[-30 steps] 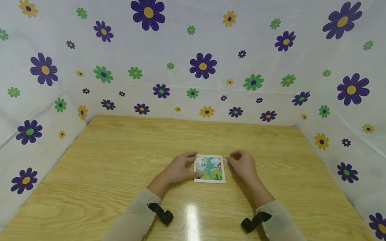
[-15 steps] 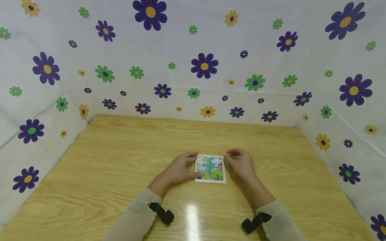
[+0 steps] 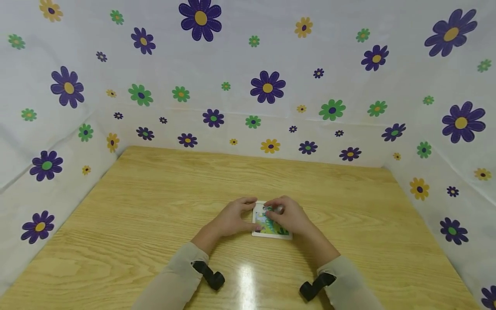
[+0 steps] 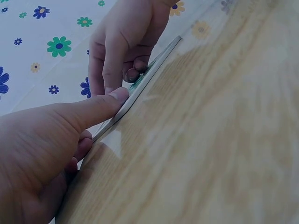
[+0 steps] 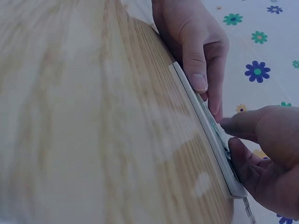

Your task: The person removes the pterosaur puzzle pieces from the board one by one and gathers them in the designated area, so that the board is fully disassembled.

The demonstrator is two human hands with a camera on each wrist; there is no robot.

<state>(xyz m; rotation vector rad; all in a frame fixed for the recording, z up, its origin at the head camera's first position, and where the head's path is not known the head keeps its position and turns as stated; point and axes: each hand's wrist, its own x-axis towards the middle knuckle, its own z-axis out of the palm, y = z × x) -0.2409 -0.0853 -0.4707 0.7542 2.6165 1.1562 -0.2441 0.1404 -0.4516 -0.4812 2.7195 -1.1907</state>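
A small jigsaw puzzle (image 3: pixel 268 225) with a green dinosaur picture lies in a white frame (image 3: pixel 273 236) on the table. My left hand (image 3: pixel 231 218) grips the frame's left side, the thumb on the near left corner and the fingers at the far left corner. Over the upper left part of the picture, my right hand (image 3: pixel 291 217) pinches a small puzzle piece (image 3: pixel 265 208) between thumb and index finger, mostly hidden by the fingertips. In the left wrist view, the left thumb (image 4: pixel 119 94) presses on the frame's edge, with the right fingers close above the picture.
The wood-grain table (image 3: pixel 174 181) is bordered by a white cloth (image 3: pixel 232 56) printed with flowers at the back and sides. A thin flat thing (image 5: pixel 249 210) lies just past the frame's right end. Black wrist mounts (image 3: pixel 209 276) sit on both sleeves.
My right hand has moved left with the puzzle piece, from beside the frame's right edge to over the upper left of the picture. The left hand keeps its grip on the frame.
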